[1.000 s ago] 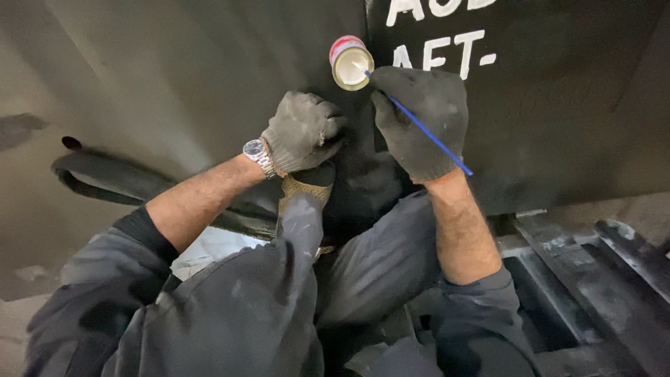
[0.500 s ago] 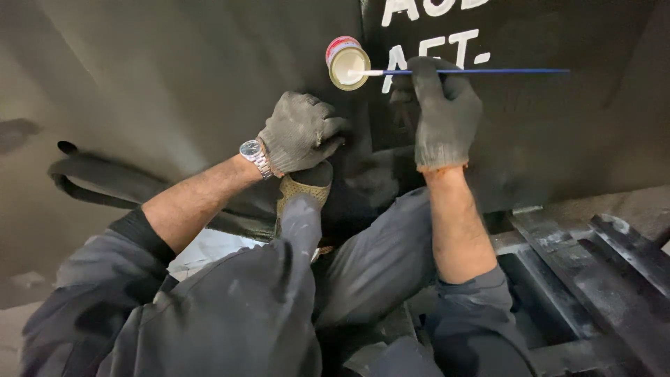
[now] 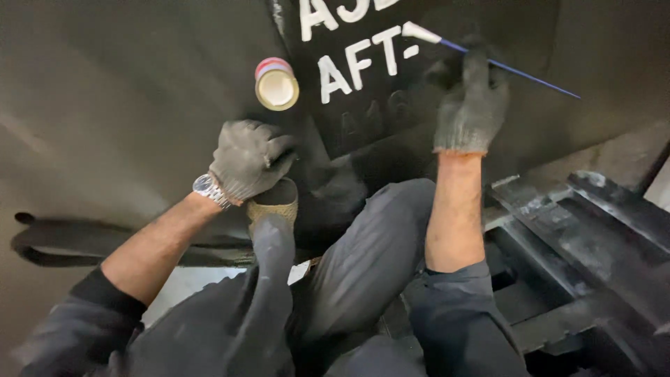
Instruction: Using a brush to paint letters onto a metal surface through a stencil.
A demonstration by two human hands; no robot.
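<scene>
Brush tip (image 3: 417,31) now rests on the white lettering (image 3: 356,52) of the dark panel (image 3: 488,21), where half a second ago it met the small paint tin (image 3: 276,84); we judge the bristles freshly loaded and the lettering stroke begun. Our right hand (image 3: 471,98), gloved, has its grip closed around the thin blue handle (image 3: 516,73), which runs up and left from the fingers to the tip. Our left hand (image 3: 250,159), gloved too, sits curled just below the tin; it seems to hold nothing, though the palm is hidden.
</scene>
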